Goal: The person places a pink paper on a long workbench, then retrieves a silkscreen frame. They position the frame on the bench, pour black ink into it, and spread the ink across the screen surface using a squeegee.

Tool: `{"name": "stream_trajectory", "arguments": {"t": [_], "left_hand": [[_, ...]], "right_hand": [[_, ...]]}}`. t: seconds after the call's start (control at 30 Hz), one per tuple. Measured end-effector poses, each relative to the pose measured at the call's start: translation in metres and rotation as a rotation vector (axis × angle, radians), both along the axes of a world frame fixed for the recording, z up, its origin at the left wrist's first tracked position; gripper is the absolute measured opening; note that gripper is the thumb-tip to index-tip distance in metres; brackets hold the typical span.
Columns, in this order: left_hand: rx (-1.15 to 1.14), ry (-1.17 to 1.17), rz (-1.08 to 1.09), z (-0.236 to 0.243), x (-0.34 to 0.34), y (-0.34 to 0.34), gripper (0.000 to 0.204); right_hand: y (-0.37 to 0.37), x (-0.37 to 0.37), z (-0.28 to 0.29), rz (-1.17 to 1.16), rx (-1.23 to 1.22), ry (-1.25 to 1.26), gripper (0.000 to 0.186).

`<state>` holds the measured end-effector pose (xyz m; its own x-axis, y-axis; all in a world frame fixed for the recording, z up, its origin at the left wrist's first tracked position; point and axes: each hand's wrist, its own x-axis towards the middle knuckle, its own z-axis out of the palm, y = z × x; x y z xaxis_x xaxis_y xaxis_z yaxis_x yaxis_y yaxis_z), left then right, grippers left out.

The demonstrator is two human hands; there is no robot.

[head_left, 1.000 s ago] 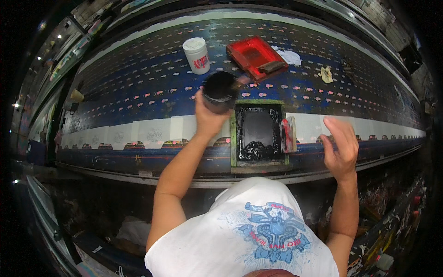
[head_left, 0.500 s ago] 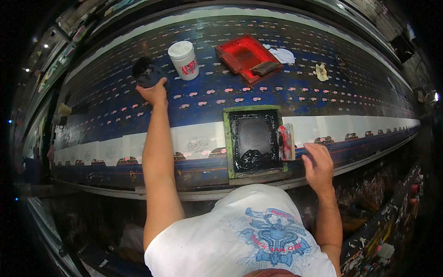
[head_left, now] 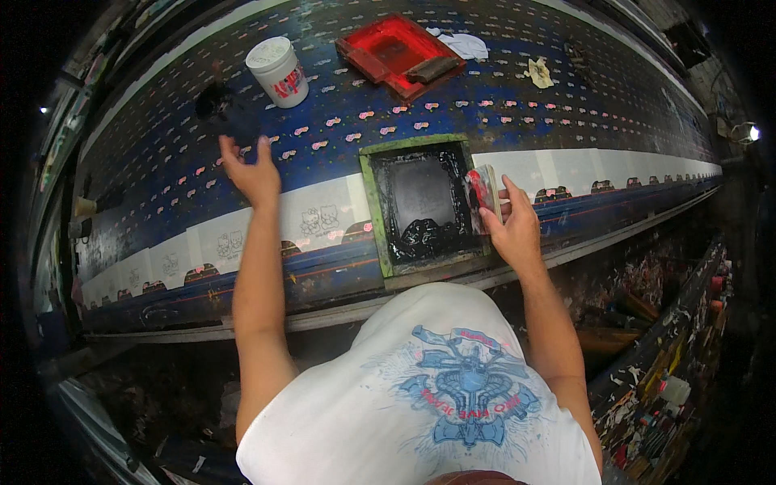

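Observation:
A screen printing frame with a green wooden border (head_left: pixel 369 202) lies near the table's front edge, thick black ink smeared around its mesh. Across its right side rests a squeegee (head_left: pixel 480 194), a wooden block stained red and black. My right hand (head_left: pixel 516 225) has its thumb and fingers around the block's right side. To the left, my left hand (head_left: pixel 254 174) is empty, with thumb and fingers spread. Just beyond its fingertips stands a dark, ink-covered container (head_left: pixel 234 117), black at its mouth and blurry against the blue table.
Behind the frame are a white lidded tub (head_left: pixel 279 77), a red-inked screen frame (head_left: pixel 356 50) with a wooden squeegee (head_left: pixel 435 69) on it, a white cloth (head_left: pixel 467 46) and a crumpled yellowish paper (head_left: pixel 539 73). White printed sheets (head_left: pixel 323 214) line the table's near side.
My left hand has let go of the dark container and drawn back toward me. My right hand, earlier apart from the squeegee, has closed on it. The whole view has shifted slightly.

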<state>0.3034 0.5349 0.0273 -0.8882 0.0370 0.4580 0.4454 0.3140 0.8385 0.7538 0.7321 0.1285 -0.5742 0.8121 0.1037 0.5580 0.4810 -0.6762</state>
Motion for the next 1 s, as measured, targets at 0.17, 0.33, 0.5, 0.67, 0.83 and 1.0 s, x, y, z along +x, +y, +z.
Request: {"name": "stream_trajectory", "arguments": {"t": [0.17, 0.33, 0.5, 0.67, 0.83, 1.0], "left_hand": [[0.069, -0.232, -0.299, 0.006, 0.148, -0.028, 0.013], [0.282, -0.440, -0.452, -0.015, 0.228, -0.024, 0.029], [0.142, -0.402, -0.497, -0.011, 0.266, -0.014, 0.053], [-0.055, -0.316, -0.494, -0.004, 0.273, -0.013, 0.057], [-0.035, -0.348, -0.497, -0.004, 0.274, -0.013, 0.055], [-0.058, -0.303, -0.516, -0.013, 0.274, -0.016, 0.054]], "right_hand": [[0.003, 0.004, -0.022, -0.064, -0.103, -0.058, 0.043], [-0.021, 0.007, -0.001, 0.145, 0.005, 0.093, 0.028], [-0.035, 0.009, 0.015, 0.502, 0.354, 0.127, 0.034], [-0.043, 0.009, 0.001, 0.574, 0.382, 0.080, 0.033], [-0.030, 0.003, 0.014, 0.651, 0.328, -0.037, 0.027], [0.000, -0.044, 0.010, 0.640, 0.340, -0.011, 0.027]]}}
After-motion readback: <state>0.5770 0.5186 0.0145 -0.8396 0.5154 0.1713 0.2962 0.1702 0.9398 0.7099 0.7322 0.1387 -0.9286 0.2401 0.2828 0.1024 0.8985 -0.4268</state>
